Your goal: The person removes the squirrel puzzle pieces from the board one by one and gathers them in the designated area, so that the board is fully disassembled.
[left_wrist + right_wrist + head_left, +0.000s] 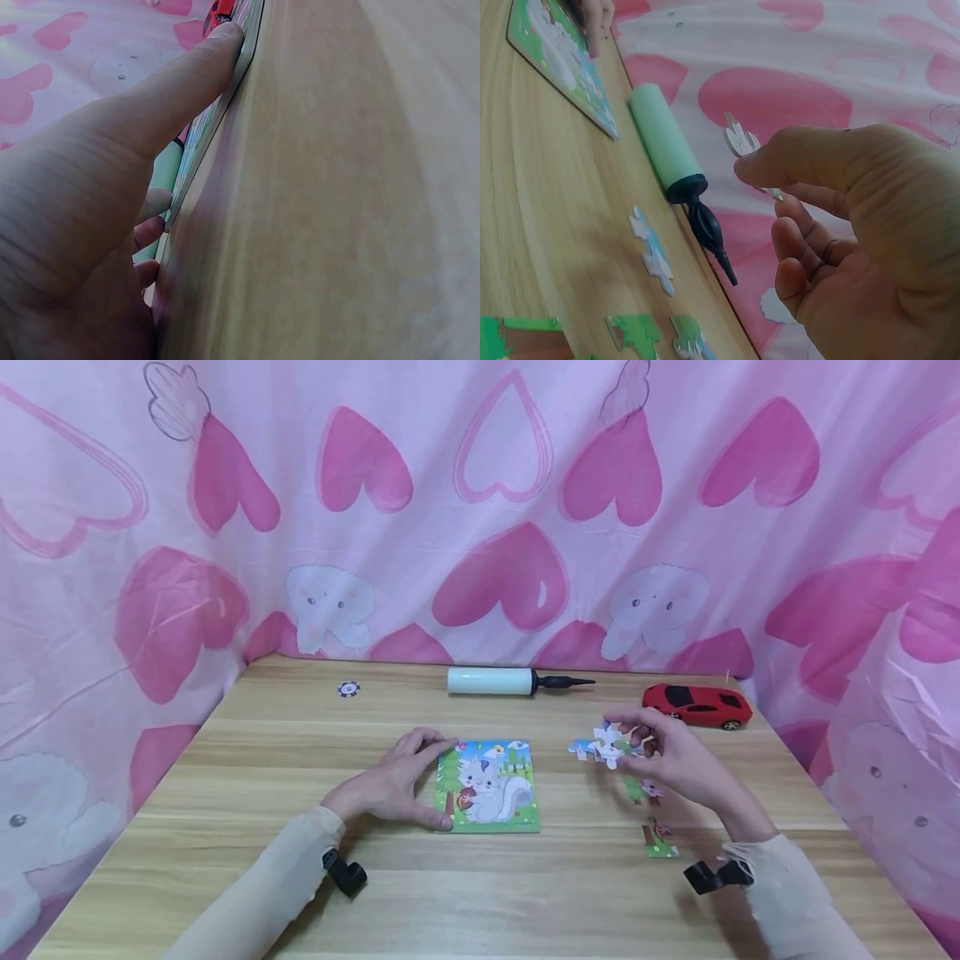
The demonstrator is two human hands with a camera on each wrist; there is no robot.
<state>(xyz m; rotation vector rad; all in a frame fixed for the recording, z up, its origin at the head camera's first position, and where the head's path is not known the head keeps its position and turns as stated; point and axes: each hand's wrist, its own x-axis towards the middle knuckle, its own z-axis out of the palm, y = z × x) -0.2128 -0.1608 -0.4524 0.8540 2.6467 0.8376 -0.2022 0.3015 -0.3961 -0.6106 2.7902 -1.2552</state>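
Right grip (pixel 669 754): the bare hand holds a pale puzzle piece (pixel 607 747), pinched between thumb and fingers and raised above the surface (pixel 300 743). Left grip (pixel 388 783): spread wide, thumb and forefinger resting at the left edge of a squirrel picture board (pixel 487 789), which lies flat near the middle of the surface. The pictures do not show how hard that grip presses. Loose pieces lie to the right of the board, well apart from it: a blue strip (pixel 654 259) just beyond the held piece, a green piece (pixel 635 789) nearer the person, and a brown-and-green piece (pixel 660 841) nearer still. Behind these stand a pump (pixel 491 682), a red toy car (pixel 699 707) and a round chip (pixel 348 689). Step in hand, in this inspector's judgement: handling one loose piece while the board is steadied, possibly as the pattern. The next move would call for turning the piece until its tabs suit a neighbour, then lowering it flat without nudging the strip. Whether the piece is a single one or several joined cannot be confirmed.
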